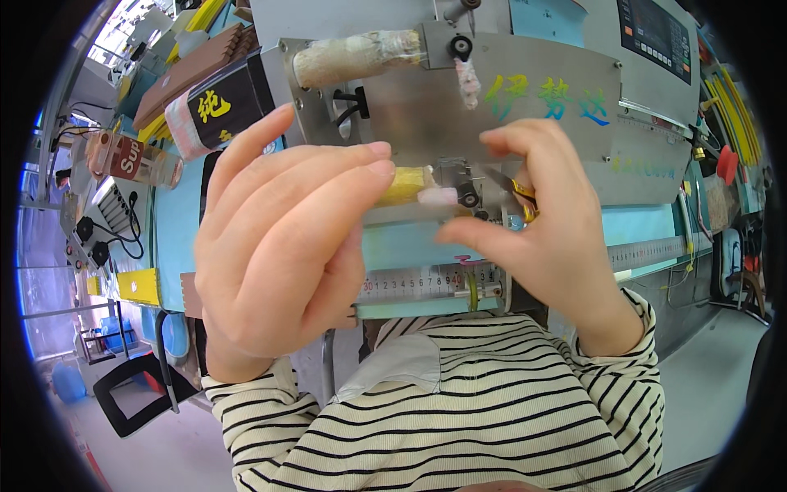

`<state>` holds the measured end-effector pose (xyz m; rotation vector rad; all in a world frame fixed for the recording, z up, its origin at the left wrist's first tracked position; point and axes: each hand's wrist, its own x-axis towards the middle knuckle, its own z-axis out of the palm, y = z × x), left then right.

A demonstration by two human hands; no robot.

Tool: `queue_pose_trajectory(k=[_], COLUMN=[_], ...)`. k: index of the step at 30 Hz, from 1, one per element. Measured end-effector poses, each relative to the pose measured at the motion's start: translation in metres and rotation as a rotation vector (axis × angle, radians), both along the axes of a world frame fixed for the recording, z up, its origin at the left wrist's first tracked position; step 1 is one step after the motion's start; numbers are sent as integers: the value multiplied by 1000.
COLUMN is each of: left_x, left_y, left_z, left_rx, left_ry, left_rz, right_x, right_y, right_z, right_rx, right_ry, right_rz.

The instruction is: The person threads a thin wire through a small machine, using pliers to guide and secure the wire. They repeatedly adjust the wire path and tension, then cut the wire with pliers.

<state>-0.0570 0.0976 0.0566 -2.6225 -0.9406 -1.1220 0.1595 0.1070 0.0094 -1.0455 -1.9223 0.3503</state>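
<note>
Yellow-handled snips (523,197) are sitting in the right hand (537,238), fingers pinching at the small roller (468,197) on the grey machine plate (525,107). Left hand (287,246) is holding nothing, fingers extended flat, tips touching the yellow wrapped roller (407,185). Looks mid-step, nothing visibly cut yet. Both wrists are raised above the ruler (426,283).

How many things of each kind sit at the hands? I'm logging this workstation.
Bare hands: 2, left hand, right hand
Tape-wrapped rollers: 2, upper beige roller, lower yellow roller
Steel ruler strips: 1
Small yellow-handled tools: 1
Total: 6
</note>
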Motion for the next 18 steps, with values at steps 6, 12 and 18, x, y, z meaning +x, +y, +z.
queue_pose_trajectory(k=[6,12,18], left_x=[7,24,21], left_y=[-2,-10,-6], left_z=[2,1,-9], left_rx=[-18,-148,-63], left_ry=[196,492,416], left_rz=[72,291,334], right_x=[26,39,31], right_y=[7,11,13], right_z=[7,18,8], right_rx=[-623,-986,-273], right_ry=[337,804,-56], right_rz=[141,477,257])
